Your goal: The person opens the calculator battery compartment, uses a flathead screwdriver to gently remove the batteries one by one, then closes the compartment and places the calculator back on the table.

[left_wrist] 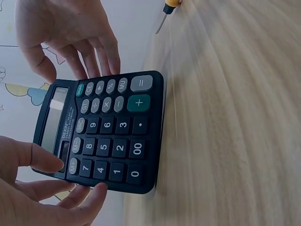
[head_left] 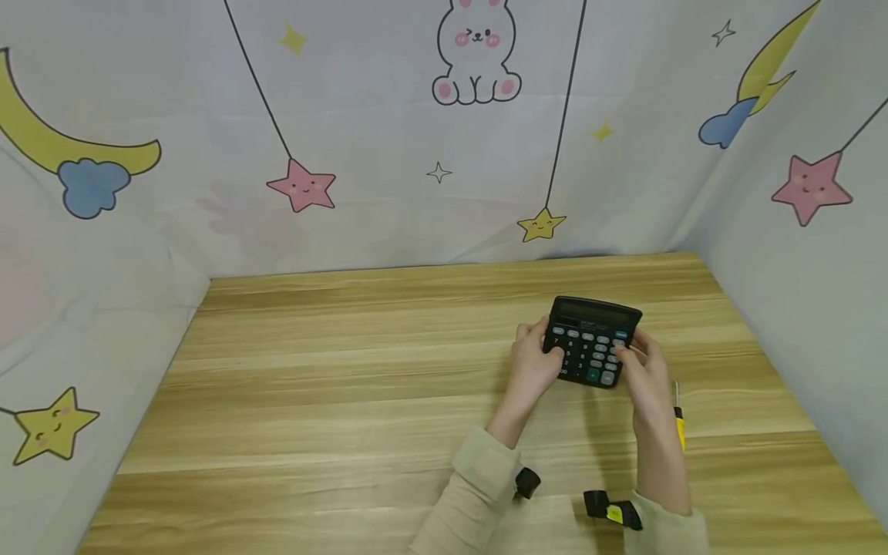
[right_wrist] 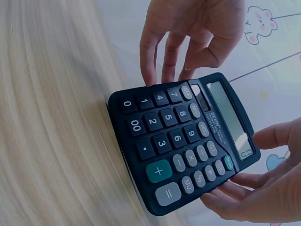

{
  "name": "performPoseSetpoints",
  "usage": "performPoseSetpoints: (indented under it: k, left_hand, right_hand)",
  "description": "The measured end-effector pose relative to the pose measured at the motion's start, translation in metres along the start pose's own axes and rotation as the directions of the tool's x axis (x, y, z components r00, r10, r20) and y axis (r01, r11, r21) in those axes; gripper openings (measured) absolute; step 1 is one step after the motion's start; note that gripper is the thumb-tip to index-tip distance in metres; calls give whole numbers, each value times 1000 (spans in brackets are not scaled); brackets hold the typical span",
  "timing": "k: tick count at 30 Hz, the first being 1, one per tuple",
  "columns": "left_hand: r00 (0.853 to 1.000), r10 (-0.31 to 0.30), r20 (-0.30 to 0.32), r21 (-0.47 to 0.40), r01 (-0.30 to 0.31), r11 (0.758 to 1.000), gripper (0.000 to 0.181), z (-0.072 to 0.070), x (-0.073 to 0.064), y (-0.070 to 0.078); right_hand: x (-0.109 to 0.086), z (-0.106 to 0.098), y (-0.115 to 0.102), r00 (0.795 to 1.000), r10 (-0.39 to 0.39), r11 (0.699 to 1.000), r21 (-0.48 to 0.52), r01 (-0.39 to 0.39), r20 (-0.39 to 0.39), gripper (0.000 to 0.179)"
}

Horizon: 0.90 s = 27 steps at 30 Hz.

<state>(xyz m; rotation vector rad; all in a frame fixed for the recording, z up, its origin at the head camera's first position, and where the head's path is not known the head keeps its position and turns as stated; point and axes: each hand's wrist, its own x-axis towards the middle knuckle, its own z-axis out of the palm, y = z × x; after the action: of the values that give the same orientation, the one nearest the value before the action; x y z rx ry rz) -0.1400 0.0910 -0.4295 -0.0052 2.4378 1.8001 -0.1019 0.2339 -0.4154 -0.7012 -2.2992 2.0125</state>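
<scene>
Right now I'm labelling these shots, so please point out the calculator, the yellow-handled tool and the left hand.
calculator (head_left: 588, 347), head view, on its keypad
yellow-handled tool (head_left: 681, 428), head view, on its handle
left hand (head_left: 536, 364), head view, on its middle

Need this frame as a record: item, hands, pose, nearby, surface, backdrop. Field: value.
item: black calculator
left hand: grips its left edge, thumb on front
right hand: grips its right edge, thumb on front
pose: tilted, keys facing the person
table contact: cannot tell
nearby: screwdriver, yellow-and-black handle, right of the right hand, handle partly hidden
surface: wood-grain table
backdrop: white cloth printed with moons, stars and a rabbit
</scene>
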Motion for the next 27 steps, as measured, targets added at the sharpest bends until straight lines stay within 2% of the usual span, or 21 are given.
performPoseSetpoints:
  k: [6, 20, 27]
  left_hand:
    - [1000, -15, -6, -18, 15, 1000, 62, 1, -2, -1]
    - [999, 16, -39, -31, -18, 999, 58, 1, -4, 0]
    - [998, 27, -51, -69, -31, 997, 56, 1, -4, 0]
  right_hand:
    - [-2, 1, 0, 1000, -9, 999, 31, 9, -11, 62]
    - [-3, -1, 1, 998, -25, 995, 92, 29, -49, 60]
    - [-4, -3, -1, 999, -41, 982, 185, 45, -29, 64]
